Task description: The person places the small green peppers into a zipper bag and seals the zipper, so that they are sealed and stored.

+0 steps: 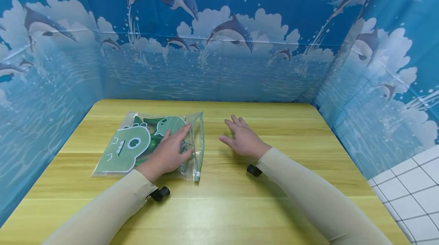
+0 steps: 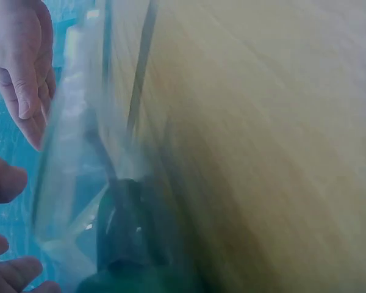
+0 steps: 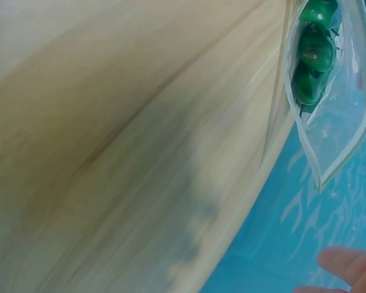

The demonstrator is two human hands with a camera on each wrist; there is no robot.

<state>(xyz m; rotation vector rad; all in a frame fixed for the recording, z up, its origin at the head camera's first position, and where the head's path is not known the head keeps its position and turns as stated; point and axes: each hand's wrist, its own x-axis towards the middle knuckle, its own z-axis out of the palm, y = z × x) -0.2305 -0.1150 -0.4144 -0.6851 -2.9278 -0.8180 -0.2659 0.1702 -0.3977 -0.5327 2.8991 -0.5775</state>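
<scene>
A clear zip bag point(image 1: 127, 149) printed with a green cartoon dinosaur lies on the left half of the table, its mouth facing right. My left hand point(image 1: 168, 153) rests over the bag with fingers spread. A white slider point(image 1: 197, 176) sits at the near end of the green zip edge. In the right wrist view the bag's mouth gapes, and glossy dark-green objects point(image 3: 317, 52) show inside. To the right of the mouth, my right hand point(image 1: 245, 138) hovers over the table with its fingers extended, holding nothing.
The wooden table point(image 1: 274, 207) has rounded far corners. A blue dolphin-print curtain point(image 1: 219, 73) surrounds its back and sides. White floor tiles point(image 1: 401, 184) show at the right. Each wrist carries a small black camera.
</scene>
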